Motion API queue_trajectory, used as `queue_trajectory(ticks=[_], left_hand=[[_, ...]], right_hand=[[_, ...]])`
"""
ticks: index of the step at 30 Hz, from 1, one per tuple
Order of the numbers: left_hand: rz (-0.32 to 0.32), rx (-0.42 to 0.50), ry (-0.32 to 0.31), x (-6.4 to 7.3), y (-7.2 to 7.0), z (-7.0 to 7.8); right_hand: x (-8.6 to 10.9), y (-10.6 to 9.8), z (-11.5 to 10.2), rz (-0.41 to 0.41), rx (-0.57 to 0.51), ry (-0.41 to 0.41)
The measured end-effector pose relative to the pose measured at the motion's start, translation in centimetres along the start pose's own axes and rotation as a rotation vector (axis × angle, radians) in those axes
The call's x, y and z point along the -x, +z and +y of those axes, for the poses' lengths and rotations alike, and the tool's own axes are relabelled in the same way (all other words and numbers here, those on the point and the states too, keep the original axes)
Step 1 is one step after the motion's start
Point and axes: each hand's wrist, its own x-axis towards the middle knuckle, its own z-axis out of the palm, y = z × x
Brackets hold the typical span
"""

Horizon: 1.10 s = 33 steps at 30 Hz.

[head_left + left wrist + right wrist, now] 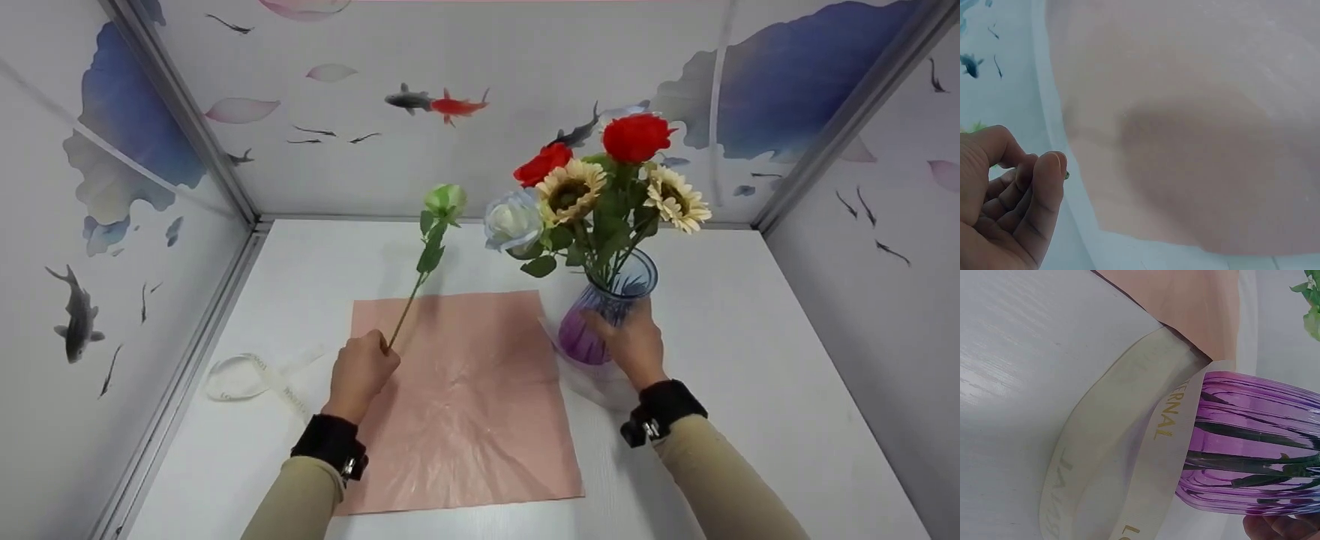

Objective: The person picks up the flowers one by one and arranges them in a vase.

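My left hand (365,375) pinches the lower stem of a single green flower (445,201), holding it tilted over a pink wrapping sheet (465,405). In the left wrist view the stem's end just shows between thumb and finger of the left hand (1022,197). On the right, my right hand (636,343) grips a ribbed glass vase (585,334), blue above and purple below. Several flowers stand in it: red roses (637,138), cream sunflowers (571,192) and a pale blue rose (514,220). Fingertips of the right hand (1280,527) touch the vase's side in the right wrist view.
A whitish ribbon (244,379) with lettering lies looped left of the sheet. Another lettered ribbon (1165,433) curls beside the vase's base. Printed panels (450,45) wall in the white table (750,390) at the back and both sides.
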Motion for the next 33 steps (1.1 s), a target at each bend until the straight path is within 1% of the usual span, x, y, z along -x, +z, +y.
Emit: queue_trajectory(ticks=[3,6,9,12,17,23,28,33], left_hand=[[-0.004,-0.06,0.069,1.1,-0.2,-0.4],[-0.023,-0.085,0.101,2.0,-0.3,-0.7],[-0.054,-0.078,0.098,2.6,-0.2,-0.8],[-0.07,-0.044,0.095,3.1,0.1,-0.8],[-0.104,0.086,0.083,3.6,0.5,-0.3],[-0.154,0.299,0.023,4.0,0.8,0.5],[-0.145,0.413,0.011,4.1,0.7,1.2],[-0.123,0.49,0.031,4.1,0.0,2.5]], right_hand=[[-0.1,0.1,0.0,0.002,0.007,0.0],[-0.1,0.2,0.0,0.0,0.006,0.006],[-0.1,0.1,0.1,-0.006,0.0,0.013],[-0.1,0.1,0.1,-0.005,0.001,0.01],[0.0,0.1,0.2,0.005,-0.002,-0.002],[-0.1,0.2,0.2,-0.001,0.003,0.005],[-0.1,0.3,0.0,0.001,0.007,-0.001],[-0.1,0.2,-0.1,0.002,0.016,-0.011]])
